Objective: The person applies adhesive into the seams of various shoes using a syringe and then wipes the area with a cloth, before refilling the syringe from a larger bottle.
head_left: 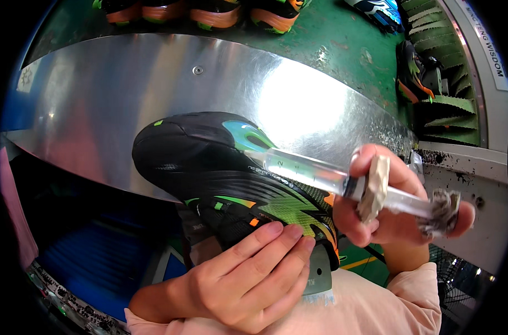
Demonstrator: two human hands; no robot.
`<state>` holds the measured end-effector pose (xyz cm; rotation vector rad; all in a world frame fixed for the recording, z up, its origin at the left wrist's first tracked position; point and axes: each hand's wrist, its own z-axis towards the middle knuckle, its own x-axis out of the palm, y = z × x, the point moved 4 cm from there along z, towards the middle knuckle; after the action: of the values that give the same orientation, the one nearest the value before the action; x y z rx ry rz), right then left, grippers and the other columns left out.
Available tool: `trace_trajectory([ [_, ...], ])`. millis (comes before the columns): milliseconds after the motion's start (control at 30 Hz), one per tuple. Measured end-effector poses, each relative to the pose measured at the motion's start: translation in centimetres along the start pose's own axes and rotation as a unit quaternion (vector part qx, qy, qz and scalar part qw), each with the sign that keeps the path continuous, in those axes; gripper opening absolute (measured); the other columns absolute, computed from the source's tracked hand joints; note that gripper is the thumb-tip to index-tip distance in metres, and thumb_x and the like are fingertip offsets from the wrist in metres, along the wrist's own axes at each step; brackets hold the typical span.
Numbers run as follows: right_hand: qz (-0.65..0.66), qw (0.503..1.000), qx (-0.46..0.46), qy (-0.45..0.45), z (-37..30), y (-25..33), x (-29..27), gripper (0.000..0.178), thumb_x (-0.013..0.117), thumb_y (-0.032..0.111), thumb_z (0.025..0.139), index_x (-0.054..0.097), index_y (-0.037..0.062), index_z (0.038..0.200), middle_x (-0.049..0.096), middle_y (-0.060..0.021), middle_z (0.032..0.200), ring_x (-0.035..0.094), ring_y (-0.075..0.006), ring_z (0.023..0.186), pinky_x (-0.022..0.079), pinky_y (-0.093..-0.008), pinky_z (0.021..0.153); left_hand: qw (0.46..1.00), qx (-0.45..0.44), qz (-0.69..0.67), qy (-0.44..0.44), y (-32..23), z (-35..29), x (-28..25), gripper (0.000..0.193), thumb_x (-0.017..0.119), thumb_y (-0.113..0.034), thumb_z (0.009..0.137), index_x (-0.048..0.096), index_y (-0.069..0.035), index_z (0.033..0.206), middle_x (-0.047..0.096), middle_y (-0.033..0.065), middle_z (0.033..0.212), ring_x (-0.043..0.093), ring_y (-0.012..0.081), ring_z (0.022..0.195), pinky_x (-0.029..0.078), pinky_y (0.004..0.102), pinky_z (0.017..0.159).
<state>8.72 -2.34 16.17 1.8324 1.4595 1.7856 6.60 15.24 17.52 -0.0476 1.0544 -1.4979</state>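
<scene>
A black running shoe [178, 153] with green and orange markings lies tilted, toe to the left, over the near edge of the metal plate. Below it, my left hand [248, 276] grips the shoe's upper, fingers together along its side and thumb hidden. My right hand [399, 184] is closed around a clear syringe [310, 170], its flange and plunger end wrapped in worn, greyish tape. The nozzle points left at the blue-green patch along the shoe's sole edge; whether it touches cannot be made out. Some clear content shows in the barrel.
Beneath the shoe spreads a shiny metal plate [97, 106]. Several orange-heeled shoes [215, 15] line the green surface [332, 56] beyond. At the right, a black-and-orange shoe [413, 72] stands beside a green-flapped rack [446, 109]; a blue-and-white shoe [379, 14] lies at the far right.
</scene>
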Motion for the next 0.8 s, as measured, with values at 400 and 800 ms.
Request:
trace_trajectory([
  [400, 0.067, 0.996, -0.045, -0.044, -7.6, -3.3, -3.4, 0.102, 0.060, 0.079, 0.058, 0.035, 0.0038, 0.123, 0.055, -0.0138, 0.079, 0.051, -0.0136, 0.063, 0.037, -0.0210, 0.051, 0.983, 0.102, 0.105, 0.112, 1.0, -3.2, 0.8, 0.013, 0.062, -0.010, 0.074, 0.064, -0.012, 0.087, 0.065, 0.0034, 0.097, 0.061, 0.0229, 0.096, 0.047, 0.0375, 0.091],
  [800, 0.042, 0.996, -0.039, -0.073, -10.1, -1.9, -1.4, 0.120, 0.053, 0.088, 0.047, 0.034, -0.0019, 0.124, 0.054, -0.0119, 0.081, 0.041, -0.0090, 0.063, 0.031, -0.0201, 0.052, 0.979, 0.095, 0.145, 0.104, 0.4, -5.9, 1.7, 0.010, 0.061, -0.012, 0.078, 0.065, -0.013, 0.086, 0.064, 0.0000, 0.101, 0.058, 0.0211, 0.104, 0.044, 0.0367, 0.095],
])
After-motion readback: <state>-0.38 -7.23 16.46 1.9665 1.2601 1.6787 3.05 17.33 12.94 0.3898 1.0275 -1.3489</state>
